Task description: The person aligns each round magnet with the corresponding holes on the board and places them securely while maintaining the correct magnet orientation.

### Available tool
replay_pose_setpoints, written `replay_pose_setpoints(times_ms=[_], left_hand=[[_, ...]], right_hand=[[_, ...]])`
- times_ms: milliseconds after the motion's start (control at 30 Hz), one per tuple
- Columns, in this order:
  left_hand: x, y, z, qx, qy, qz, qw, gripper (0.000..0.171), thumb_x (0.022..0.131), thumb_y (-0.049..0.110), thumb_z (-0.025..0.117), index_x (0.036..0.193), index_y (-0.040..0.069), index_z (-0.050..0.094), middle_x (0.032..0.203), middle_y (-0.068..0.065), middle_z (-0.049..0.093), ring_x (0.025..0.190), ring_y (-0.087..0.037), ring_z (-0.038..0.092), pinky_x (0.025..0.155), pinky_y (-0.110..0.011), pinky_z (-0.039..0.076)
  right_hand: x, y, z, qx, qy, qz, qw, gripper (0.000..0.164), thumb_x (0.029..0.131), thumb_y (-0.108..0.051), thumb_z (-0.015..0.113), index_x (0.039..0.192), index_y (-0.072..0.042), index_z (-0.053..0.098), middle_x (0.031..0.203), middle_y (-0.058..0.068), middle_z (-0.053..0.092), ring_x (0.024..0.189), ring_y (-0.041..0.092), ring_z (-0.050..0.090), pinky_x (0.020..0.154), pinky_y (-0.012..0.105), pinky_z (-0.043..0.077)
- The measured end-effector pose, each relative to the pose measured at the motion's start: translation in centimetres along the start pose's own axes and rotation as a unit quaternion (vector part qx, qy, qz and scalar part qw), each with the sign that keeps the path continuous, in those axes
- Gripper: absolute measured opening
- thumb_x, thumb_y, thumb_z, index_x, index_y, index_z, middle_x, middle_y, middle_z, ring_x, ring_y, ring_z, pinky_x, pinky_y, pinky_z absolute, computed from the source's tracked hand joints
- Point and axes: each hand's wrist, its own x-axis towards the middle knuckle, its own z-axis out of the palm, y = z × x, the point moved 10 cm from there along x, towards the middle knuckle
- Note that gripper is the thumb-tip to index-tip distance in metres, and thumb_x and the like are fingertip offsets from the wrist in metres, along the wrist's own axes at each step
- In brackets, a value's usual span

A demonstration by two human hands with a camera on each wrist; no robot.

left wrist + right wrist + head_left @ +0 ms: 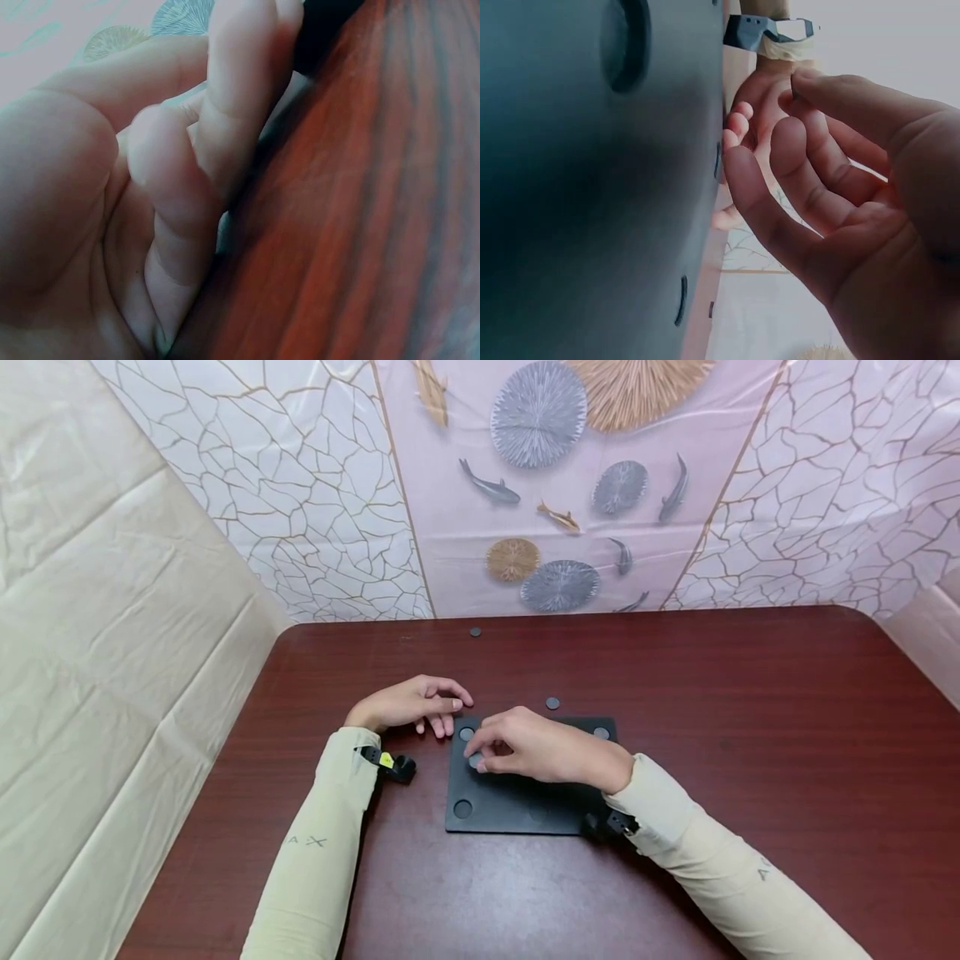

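A black rectangular board [510, 802] with round recesses lies on the table. Over its left part, my right hand [547, 750] pinches a small grey disc [475, 761] between thumb and fingertips; in the right wrist view the disc shows as a thin dark edge. Grey discs sit at the board's upper left [467, 734] and upper right [602, 733] corners. The lower-left recess [462, 809] holds nothing. Beside the upper left corner, my left hand [405, 703] rests low at the table with loosely bent fingers, holding nothing. My right hand and forearm hide part of the board.
One loose grey disc [552, 702] lies just beyond the board's far edge. Another disc [476, 632] is near the back edge of the brown wooden table [750, 710]. Patterned cloth [300, 485] hangs behind the table, with pale cloth [112, 652] at the left.
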Motion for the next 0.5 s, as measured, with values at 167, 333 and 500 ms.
replay_pose_setpoints(times_ms=[167,333,500], left_hand=[[-0.1,0.0,0.0,-0.005,-0.001,-0.005,1.0,0.03,0.109,0.035,0.061,0.131,0.017,0.069,0.083,-0.009,0.075,0.075,-0.019,0.071,0.06,-0.026,0.051],[-0.1,0.2,0.1,-0.005,-0.003,-0.003,1.0,0.03,0.109,0.034,0.06,0.132,0.016,0.069,0.083,-0.009,0.076,0.075,-0.019,0.072,0.06,-0.026,0.051],[0.0,0.3,0.1,-0.001,-0.005,0.004,1.0,0.029,0.109,0.033,0.06,0.132,0.017,0.069,0.084,-0.01,0.076,0.076,-0.02,0.072,0.059,-0.026,0.051]], right_hand=[[0.1,-0.1,1.2,0.006,-0.03,0.016,0.999,0.018,0.104,-0.013,0.069,0.118,-0.007,0.077,0.08,-0.01,0.059,0.069,0.0,0.051,0.069,0.021,0.048],[0.3,-0.6,2.3,-0.001,-0.058,0.012,0.998,0.015,0.103,-0.01,0.067,0.115,-0.008,0.077,0.082,-0.011,0.058,0.069,-0.001,0.049,0.068,0.019,0.046],[0.3,-0.7,3.3,-0.009,-0.079,0.013,0.997,0.012,0.104,-0.011,0.067,0.11,-0.01,0.077,0.084,-0.01,0.057,0.071,-0.001,0.049,0.069,0.018,0.044]])
